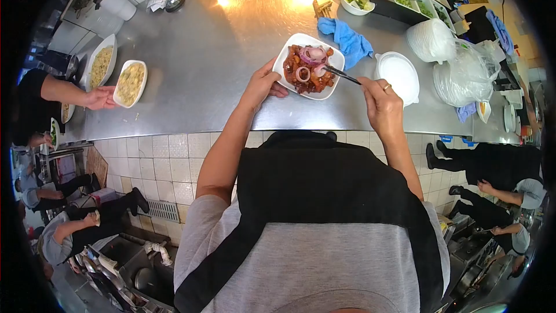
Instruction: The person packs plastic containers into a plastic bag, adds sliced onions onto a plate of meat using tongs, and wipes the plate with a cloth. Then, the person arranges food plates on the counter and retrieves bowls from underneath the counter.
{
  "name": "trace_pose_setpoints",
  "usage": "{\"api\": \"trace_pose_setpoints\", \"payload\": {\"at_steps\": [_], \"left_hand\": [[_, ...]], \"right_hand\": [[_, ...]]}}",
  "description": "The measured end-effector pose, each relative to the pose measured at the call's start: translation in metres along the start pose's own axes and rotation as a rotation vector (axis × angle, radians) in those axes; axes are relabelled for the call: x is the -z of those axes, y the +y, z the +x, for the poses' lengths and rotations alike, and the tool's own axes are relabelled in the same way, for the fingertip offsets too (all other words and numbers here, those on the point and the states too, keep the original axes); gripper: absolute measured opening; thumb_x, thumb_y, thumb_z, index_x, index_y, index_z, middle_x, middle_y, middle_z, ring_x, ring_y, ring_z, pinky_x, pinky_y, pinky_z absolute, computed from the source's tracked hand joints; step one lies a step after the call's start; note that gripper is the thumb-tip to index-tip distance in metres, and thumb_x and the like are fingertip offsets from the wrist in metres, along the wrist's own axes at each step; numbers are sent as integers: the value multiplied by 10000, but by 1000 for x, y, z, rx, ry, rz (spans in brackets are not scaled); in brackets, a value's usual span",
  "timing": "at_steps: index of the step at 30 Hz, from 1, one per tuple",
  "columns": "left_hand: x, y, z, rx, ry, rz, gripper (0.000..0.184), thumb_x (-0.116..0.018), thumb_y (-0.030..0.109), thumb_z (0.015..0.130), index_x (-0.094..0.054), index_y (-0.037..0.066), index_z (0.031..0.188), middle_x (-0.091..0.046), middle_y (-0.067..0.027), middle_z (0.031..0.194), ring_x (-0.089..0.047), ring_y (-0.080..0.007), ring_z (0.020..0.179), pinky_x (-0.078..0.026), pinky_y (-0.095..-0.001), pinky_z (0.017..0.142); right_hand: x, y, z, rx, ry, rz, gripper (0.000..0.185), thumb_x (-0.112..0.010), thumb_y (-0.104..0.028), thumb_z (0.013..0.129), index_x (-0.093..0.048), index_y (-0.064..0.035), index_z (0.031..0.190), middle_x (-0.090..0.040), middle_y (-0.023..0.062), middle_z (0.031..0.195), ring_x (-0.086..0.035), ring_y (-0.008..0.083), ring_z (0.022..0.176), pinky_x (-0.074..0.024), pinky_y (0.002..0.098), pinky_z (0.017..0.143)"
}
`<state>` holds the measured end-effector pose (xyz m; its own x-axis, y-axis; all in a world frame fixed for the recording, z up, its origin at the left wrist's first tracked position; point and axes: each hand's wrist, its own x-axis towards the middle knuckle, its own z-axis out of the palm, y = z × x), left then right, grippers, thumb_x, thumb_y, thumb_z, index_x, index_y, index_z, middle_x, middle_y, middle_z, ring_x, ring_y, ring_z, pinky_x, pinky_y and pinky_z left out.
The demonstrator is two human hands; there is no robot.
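A white dish on the steel counter holds glossy red-brown fried pieces topped with rings of red onion. My left hand grips the dish at its left side, thumb near the rim and fingers partly under it. In my right hand, which wears a ring, are dark chopsticks; their tips touch the onion at the dish's right side. Close by on the right is a round white lid or container. A crumpled blue cloth lies just behind the dish.
At left, a co-worker's hand touches a white dish of yellowish food; another filled dish stands behind. On the right are stacked white containers and a plastic bag. A bowl of green slices sits at the back.
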<state>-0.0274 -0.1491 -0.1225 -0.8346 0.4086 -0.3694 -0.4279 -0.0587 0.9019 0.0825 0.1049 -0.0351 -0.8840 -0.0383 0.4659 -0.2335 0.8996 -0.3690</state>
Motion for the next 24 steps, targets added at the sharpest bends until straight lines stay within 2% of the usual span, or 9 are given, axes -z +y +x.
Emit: {"api": "trace_pose_setpoints", "payload": {"at_steps": [2,8,11,17,19,24], "left_hand": [[0,0,0,-3,-4,-3,586,-442,81,799,-357,102,1379,-643,-151,890,-646,-193,629,-543,-274,578],[2,-2,3,4,-11,-7,613,-423,72,778,-357,141,1384,-641,-145,894,-648,-194,624,-546,-277,561],[1,0,1,3,-11,-12,610,-430,71,783,-352,129,1385,-642,-146,895,-649,-193,628,-547,-276,567],[2,-1,2,8,-13,-9,602,-432,73,790,-351,120,1385,-643,-150,896,-650,-194,634,-548,-274,577],[2,-1,2,15,-16,-14,619,-425,73,775,-354,146,1386,-641,-141,893,-648,-191,628,-546,-274,565],[3,-1,1,6,-23,-3,591,-428,80,805,-341,110,1388,-638,-158,915,-651,-200,643,-550,-276,587]], "right_hand": [[2,-1,0,-66,2,-2,181,-623,-32,787,-657,-76,960,-555,105,721,-572,254,622,-465,350,556],[2,2,5,-53,-79,-64,191,-624,-25,788,-653,-72,971,-567,117,744,-583,267,638,-465,362,568],[12,-4,9,-1,-53,-30,192,-617,-48,782,-655,-99,964,-573,92,756,-587,251,635,-488,355,543],[0,-2,14,170,-288,112,224,-608,-25,777,-654,-92,986,-568,95,750,-579,255,674,-473,347,594],[-14,2,16,197,-286,103,225,-603,-42,781,-651,-99,994,-572,95,753,-584,258,664,-476,355,582],[-37,-5,24,219,-327,-93,227,-594,-79,787,-647,-116,1005,-583,101,770,-595,276,636,-486,372,554]]}}
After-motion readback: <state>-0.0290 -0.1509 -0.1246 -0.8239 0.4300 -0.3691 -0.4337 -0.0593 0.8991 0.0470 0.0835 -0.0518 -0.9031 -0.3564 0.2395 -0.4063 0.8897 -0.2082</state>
